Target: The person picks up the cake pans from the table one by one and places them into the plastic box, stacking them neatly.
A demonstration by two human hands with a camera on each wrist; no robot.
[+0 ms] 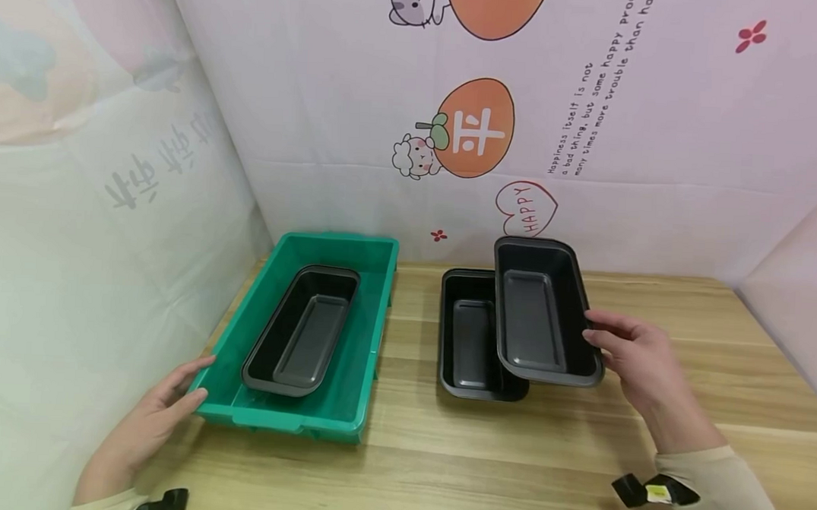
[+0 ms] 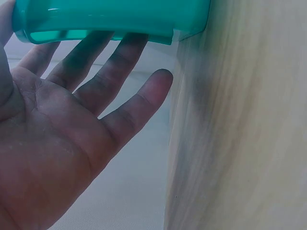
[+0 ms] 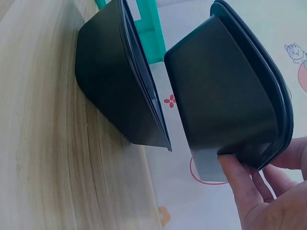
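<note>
My right hand (image 1: 640, 356) grips a black loaf pan (image 1: 532, 306) by its right rim, thumb inside the edge and fingers beneath. In the right wrist view, that pan (image 3: 225, 96) is tilted and raised, apart from a second loaf pan (image 3: 110, 76) that stands on the table. From the head view, the raised pan hides part of this second pan (image 1: 472, 341). At the front left corner of a green tray (image 1: 353, 427), my left hand (image 1: 148, 419) touches the side with fairly straight fingers (image 2: 120, 62). Inside the tray lies a third black loaf pan (image 1: 312, 334).
A wooden table (image 1: 440, 469) carries the tray and pans. Behind it hangs a white printed cloth (image 1: 333, 92), and similar cloth walls (image 1: 51, 285) close off the left and right sides.
</note>
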